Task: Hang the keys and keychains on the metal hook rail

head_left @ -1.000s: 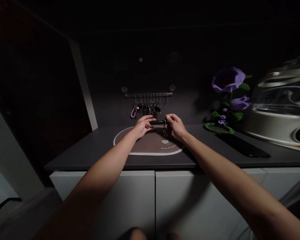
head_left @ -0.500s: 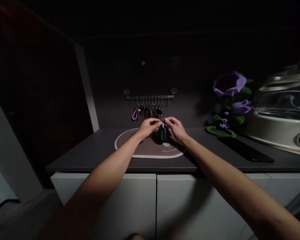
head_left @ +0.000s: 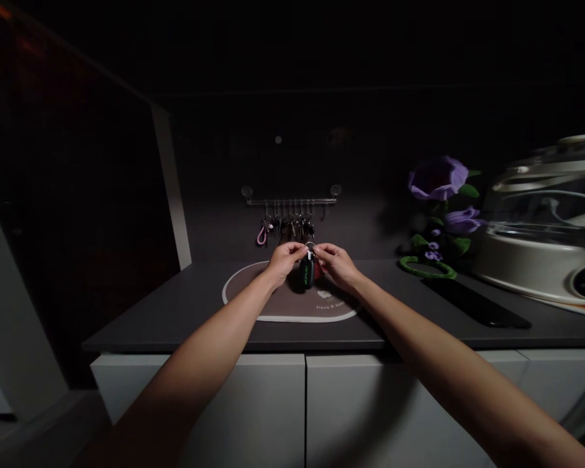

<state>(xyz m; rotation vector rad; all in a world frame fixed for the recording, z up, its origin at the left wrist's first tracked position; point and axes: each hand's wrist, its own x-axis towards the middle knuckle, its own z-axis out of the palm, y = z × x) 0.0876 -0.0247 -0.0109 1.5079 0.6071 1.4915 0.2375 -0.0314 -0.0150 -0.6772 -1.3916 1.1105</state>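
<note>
Left hand (head_left: 286,260) and right hand (head_left: 336,266) together, both pinching small metal key ring (head_left: 311,250) from either side. Black key fob (head_left: 306,273) hangs below ring, long axis upright, top end at ring, green lettering running lengthwise. Fob sits over oval mat (head_left: 253,307) on table (head_left: 175,318), just below keys (head_left: 295,227) on wall rack (head_left: 292,202).
</note>
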